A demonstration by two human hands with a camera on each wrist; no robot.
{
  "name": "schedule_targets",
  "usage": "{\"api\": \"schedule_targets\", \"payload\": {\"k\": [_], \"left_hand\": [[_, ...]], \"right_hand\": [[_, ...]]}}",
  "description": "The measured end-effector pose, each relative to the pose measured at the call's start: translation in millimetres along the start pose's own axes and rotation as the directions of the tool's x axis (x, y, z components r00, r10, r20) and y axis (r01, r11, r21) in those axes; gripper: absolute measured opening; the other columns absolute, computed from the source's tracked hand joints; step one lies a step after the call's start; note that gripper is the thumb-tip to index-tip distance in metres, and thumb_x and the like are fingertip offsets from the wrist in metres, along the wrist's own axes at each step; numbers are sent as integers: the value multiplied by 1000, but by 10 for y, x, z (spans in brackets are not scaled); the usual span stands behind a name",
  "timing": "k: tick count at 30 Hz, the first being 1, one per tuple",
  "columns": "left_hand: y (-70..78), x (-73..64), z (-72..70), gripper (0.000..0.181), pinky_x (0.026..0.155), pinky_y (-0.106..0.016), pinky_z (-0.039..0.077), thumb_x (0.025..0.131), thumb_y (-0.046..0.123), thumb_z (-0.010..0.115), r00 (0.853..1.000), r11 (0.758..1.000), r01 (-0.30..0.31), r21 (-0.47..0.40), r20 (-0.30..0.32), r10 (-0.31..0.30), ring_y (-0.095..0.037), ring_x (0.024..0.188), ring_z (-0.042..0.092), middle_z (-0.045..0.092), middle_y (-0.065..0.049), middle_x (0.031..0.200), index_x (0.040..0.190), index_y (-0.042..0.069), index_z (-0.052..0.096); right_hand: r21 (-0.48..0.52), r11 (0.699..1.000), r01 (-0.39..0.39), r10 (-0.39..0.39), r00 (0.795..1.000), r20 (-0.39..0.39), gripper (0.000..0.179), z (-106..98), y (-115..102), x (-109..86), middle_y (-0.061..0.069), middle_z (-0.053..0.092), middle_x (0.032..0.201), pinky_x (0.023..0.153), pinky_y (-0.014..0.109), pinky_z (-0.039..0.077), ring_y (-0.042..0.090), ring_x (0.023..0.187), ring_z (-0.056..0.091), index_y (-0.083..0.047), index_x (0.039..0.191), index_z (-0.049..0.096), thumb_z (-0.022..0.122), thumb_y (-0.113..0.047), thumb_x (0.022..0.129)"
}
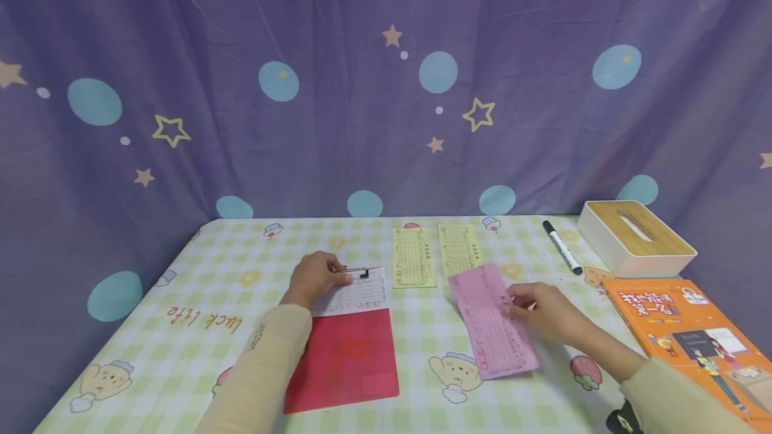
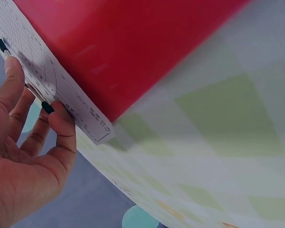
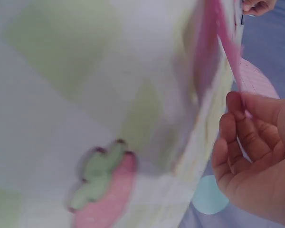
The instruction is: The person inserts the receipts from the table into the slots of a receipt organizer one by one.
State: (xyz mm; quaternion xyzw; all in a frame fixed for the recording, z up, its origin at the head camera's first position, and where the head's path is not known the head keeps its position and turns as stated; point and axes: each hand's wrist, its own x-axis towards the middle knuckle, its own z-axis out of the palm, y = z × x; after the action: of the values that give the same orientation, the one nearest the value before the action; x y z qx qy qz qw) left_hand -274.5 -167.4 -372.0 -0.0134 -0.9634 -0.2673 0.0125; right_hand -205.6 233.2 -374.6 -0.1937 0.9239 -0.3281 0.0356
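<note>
A red clipboard point(image 1: 350, 360) lies on the table, with a white printed form point(image 1: 370, 290) across its far end. My left hand point(image 1: 313, 278) pinches the clipboard's metal clip point(image 2: 38, 97), which has dark tips, at the form's far edge. Held by its right edge between thumb and fingers of my right hand point(image 1: 545, 313), a pink printed form point(image 1: 491, 327) hangs tilted above the table. The right wrist view shows the pink form point(image 3: 256, 81) edge-on at the fingertips. Behind it lie two yellow printed forms, the left one point(image 1: 413, 256) whole in view, the right one point(image 1: 458, 250) partly covered by the pink form.
A black-and-white marker point(image 1: 562, 248) lies at the back right. Beside it stands a white tissue box point(image 1: 639, 236) with a wooden lid. An orange book point(image 1: 693, 347) lies at the right edge. The tablecloth point(image 1: 181, 347) is checked, and a purple curtain point(image 1: 338, 139) hangs behind.
</note>
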Motion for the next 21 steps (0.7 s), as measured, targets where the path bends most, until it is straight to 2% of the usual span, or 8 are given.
{"api": "schedule_targets", "payload": {"k": [4, 8, 14, 21], "left_hand": [[6, 9, 6, 18, 81, -45, 50, 85, 20, 85, 1000, 1000, 7, -2, 1, -7, -25, 80, 59, 70, -8, 89, 86, 4, 75], [1, 15, 8, 19, 81, -45, 50, 84, 20, 85, 1000, 1000, 6, -3, 1, -6, -25, 79, 59, 69, -8, 88, 86, 4, 75], [-7, 24, 5, 19, 81, -45, 50, 85, 20, 85, 1000, 1000, 7, 1, 5, -7, -25, 79, 59, 68, -8, 87, 87, 4, 75], [11, 10, 10, 18, 80, -44, 50, 85, 19, 85, 1000, 1000, 12, -11, 1, -11, -24, 78, 58, 68, -8, 85, 87, 4, 75]], "right_hand": [[32, 991, 128, -129, 992, 18, 7, -88, -76, 59, -11, 64, 78, 67, 26, 47, 6, 74, 53, -16, 91, 72, 70, -15, 97], [63, 972, 226, -231, 969, 86, 10, -135, -213, 151, -12, 64, 80, 69, 26, 48, 5, 75, 54, -18, 89, 71, 68, -17, 99], [36, 937, 347, -347, 913, 213, 10, -69, -513, 323, -13, 65, 84, 79, 31, 53, 4, 78, 57, -18, 91, 68, 66, -16, 100], [-51, 882, 468, -435, 852, 291, 12, 169, -859, 558, -17, 61, 77, 69, 26, 50, -1, 71, 52, -19, 86, 69, 71, -13, 96]]}}
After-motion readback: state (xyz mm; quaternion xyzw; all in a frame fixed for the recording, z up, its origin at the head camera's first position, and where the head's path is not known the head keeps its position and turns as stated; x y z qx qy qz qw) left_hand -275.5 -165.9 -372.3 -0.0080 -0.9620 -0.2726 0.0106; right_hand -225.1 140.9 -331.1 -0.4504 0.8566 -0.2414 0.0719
